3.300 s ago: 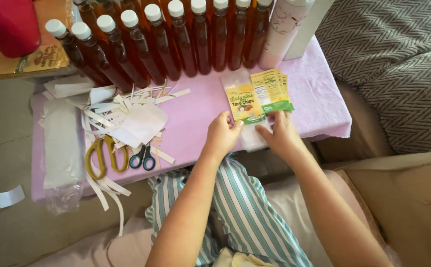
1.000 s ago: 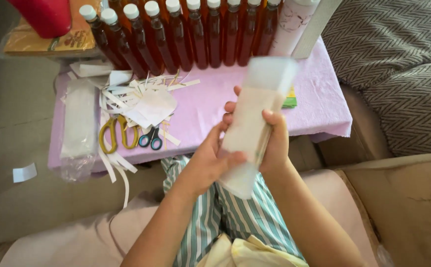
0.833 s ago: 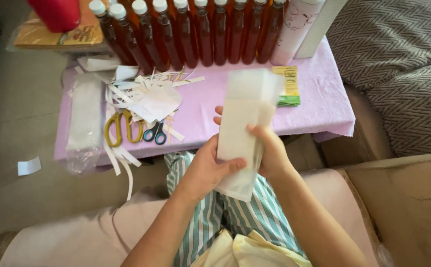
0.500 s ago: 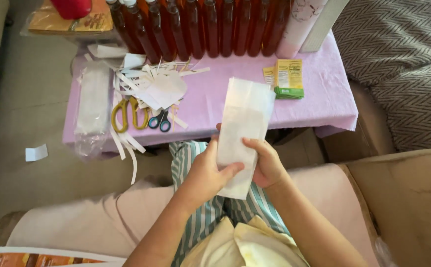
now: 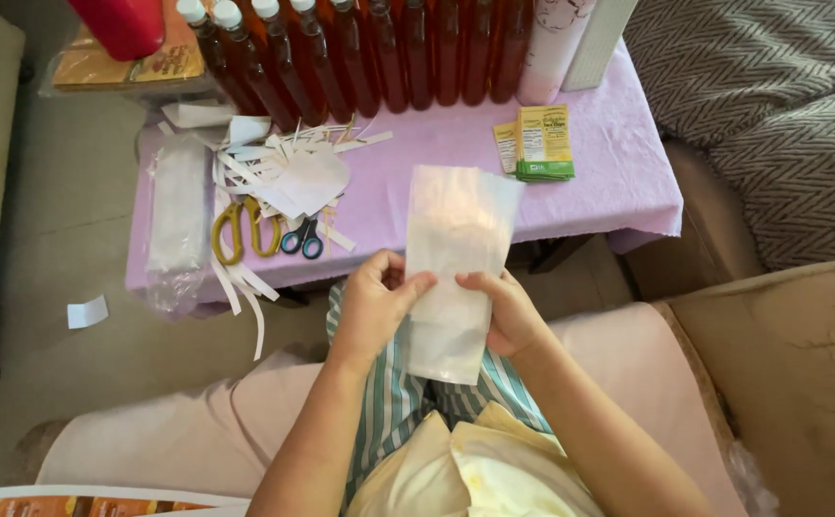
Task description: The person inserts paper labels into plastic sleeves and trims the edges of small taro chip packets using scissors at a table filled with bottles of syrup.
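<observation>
Both my hands hold a long, translucent white bag [image 5: 456, 251] upright over my lap. My left hand [image 5: 376, 306] pinches its left edge near the middle, thumb on the front. On the bag's right edge is my right hand [image 5: 505, 312], gripping at the same height. The bag's top reaches over the front edge of the table with the purple cloth [image 5: 618, 182]. A small stack of yellow and green labels [image 5: 537, 144] lies on the cloth just beyond the bag.
A row of amber bottles with white caps [image 5: 360, 53] lines the table's far side. Paper scraps [image 5: 288, 172], yellow-handled scissors [image 5: 240, 230] and small blue scissors [image 5: 302, 239] lie at the left, beside a pack of clear bags [image 5: 176, 215]. A grey patterned cushion [image 5: 771, 105] sits at the right.
Three seconds ago my hands were at the labels on the table. They now hold the white bag, which has come down and closer to my lap over the last second.
</observation>
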